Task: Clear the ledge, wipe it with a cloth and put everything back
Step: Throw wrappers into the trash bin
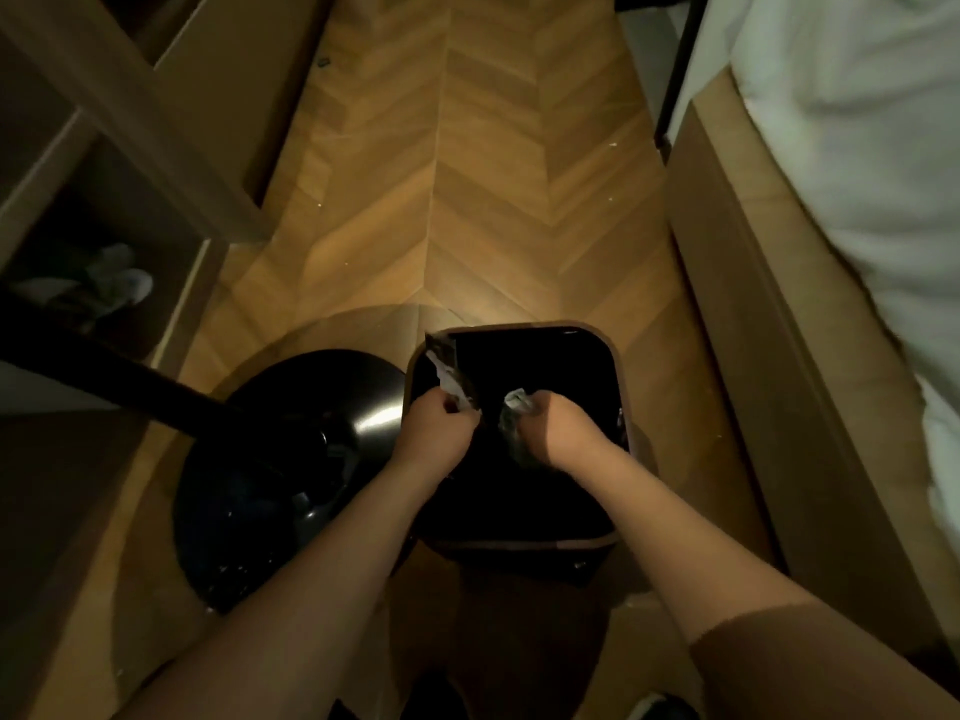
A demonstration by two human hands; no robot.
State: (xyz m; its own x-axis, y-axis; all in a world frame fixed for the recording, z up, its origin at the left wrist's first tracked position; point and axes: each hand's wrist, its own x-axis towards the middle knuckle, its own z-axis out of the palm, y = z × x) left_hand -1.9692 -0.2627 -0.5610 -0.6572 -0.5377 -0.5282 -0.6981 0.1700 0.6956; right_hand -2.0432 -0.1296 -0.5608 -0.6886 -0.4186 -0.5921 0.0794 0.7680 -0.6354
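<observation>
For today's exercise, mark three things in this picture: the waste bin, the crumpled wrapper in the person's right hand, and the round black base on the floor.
waste bin (524,324): head view, on its brown far rim.
crumpled wrapper (515,402): head view, on its pale top, just left of the right hand.
round black base (270,511): head view, on its glossy top surface.

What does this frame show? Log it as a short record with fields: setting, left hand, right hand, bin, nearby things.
setting: wooden herringbone floor, seen from above, dim light
left hand: pinches a pale wrapper over the bin
right hand: grips a crumpled wrapper over the bin
bin: square, brown rim, dark inside, standing on the floor
nearby things: round black base left of the bin; white bedding at right; shelf unit at left
ledge: not in view
</observation>
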